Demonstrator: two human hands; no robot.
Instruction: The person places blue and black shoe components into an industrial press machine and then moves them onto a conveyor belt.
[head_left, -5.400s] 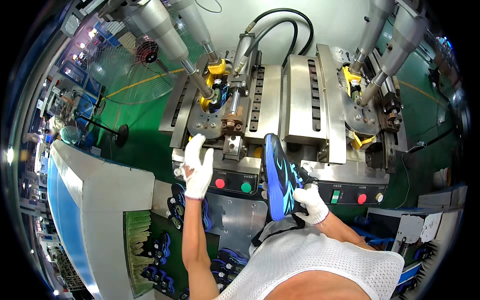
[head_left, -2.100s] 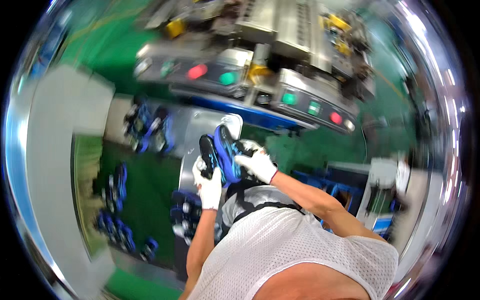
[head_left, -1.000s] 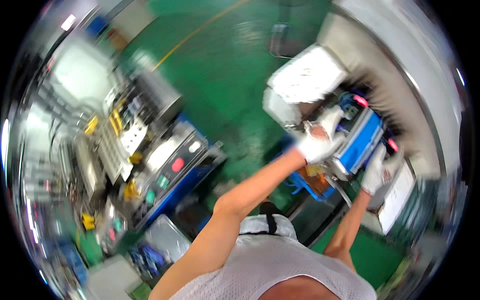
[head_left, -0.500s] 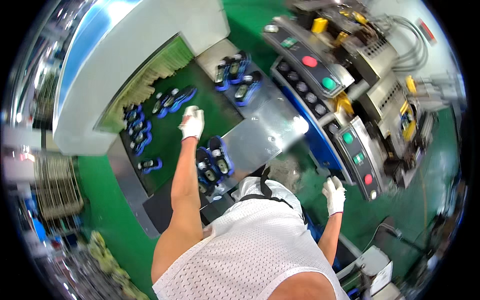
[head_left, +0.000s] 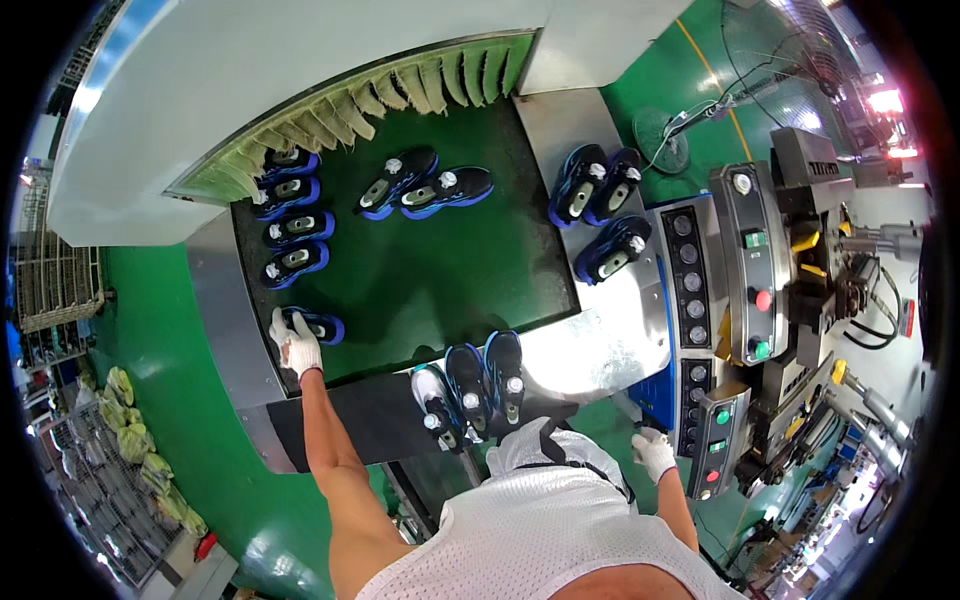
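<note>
My two gloved hands are well apart. My left hand (head_left: 296,345) is at a black shoe with a blue sole (head_left: 325,328), at the left edge of the bench's green surface (head_left: 430,275); the fingers cover one end of it, and I cannot tell whether they have closed on it. My right hand (head_left: 653,453) is off to the right, fingers partly curled, with nothing visible in it, near a dark control panel (head_left: 718,440).

Just beyond my left hand, four similar shoes (head_left: 296,264) stand in a column along that same edge, the farthest one by a green fringe (head_left: 450,78). Two more shoes (head_left: 447,192) lie touching near the middle of the far part. Close to my body, three shoes (head_left: 467,385) are side by side across the near edge. Another three (head_left: 612,250) sit on the bare metal to the right.

A pale housing (head_left: 330,70) rises behind the fringe, and a fan (head_left: 785,55) stands at the far right.
</note>
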